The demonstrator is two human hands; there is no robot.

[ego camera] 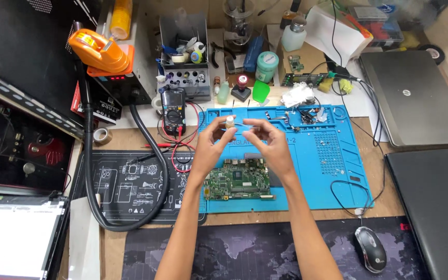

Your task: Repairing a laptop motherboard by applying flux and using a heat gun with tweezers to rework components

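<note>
My left hand (pixel 211 148) holds a small whitish bottle-like container (pixel 229 122) by its fingertips above the blue work mat (pixel 333 171). My right hand (pixel 269 142) is raised beside it, its thumb and forefinger pinched on a thin pale piece (pixel 245 124) that reaches toward the container. Both hands hover over a green circuit board (pixel 238 180) that lies flat on the mat's near left part. What the thin piece is cannot be told.
A multimeter (pixel 173 110) with red and black leads lies left of the mat. A thick black hose (pixel 156 155) loops over a dark printed mat. Two shut laptops (pixel 413 98) sit at right, a mouse (pixel 371 249) near the front. Bottles, tools and parts bins crowd the back.
</note>
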